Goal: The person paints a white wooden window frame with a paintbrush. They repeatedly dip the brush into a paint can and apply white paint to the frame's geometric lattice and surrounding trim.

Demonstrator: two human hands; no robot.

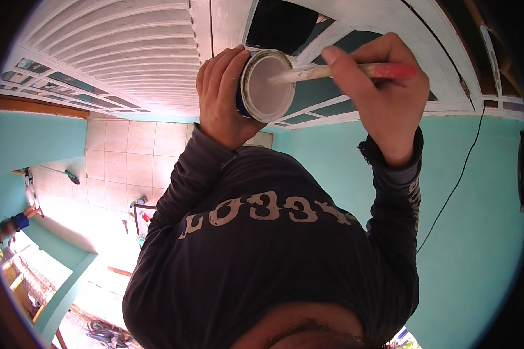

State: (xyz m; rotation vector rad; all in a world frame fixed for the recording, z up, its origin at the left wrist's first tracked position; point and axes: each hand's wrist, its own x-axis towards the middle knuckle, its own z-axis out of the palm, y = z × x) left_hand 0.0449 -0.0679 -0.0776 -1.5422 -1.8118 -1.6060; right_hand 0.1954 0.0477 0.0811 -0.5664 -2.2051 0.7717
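My left hand [222,96] is closed around the side of a small round paint can [243,87]. The can is tilted so that its mouth faces me, with pale paint [268,100] inside and dried smears on its rim. A paintbrush [317,72] is in my right hand [387,93], its wooden handle gripped between thumb and fingers. The handle ends in red and has white paint along it. The brush's other end reaches into the can's mouth; its bristles are hard to make out against the paint.
White louvred panels [116,52] and a white frame with dark panes [282,26] stand close by the hands. A black cable [453,186] hangs along the turquoise wall [355,134]. On the tiled floor [119,136] lies a green-headed broom [72,177]. Another person [18,223] is far left.
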